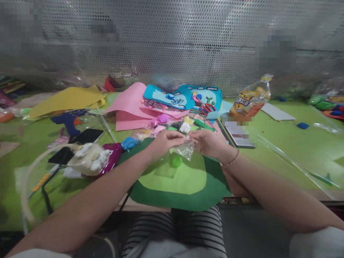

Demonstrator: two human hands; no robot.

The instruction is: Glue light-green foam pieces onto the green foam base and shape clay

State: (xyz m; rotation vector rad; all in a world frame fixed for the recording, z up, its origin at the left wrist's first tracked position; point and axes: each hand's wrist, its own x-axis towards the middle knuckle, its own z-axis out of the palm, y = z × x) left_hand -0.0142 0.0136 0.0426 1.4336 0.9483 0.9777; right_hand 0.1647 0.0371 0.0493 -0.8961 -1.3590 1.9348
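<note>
My left hand [167, 144] and my right hand [206, 143] meet at the centre of the table. Both have their fingers pinched on the top edge of a small clear plastic bag [187, 152], which hangs between them. Just below the bag a bright green ball [176, 161], apparently modelling clay, rests on a light green paper shape [166, 182]. This shape lies on a larger dark green paper [174, 201]. Beyond my fingers lie packets of coloured clay, among them a white and yellow one [186, 125] and a pink one [161, 120].
On the left lie a white fluffy pouch [90, 157], a phone [90, 135] and a blue glue gun [67, 120]. Blue paper cutouts [163, 94], red-handled scissors [209, 109] and pink sheets [127, 109] are at the back. A snack bag [248, 100] stands right, by a perforated metal screen [172, 43].
</note>
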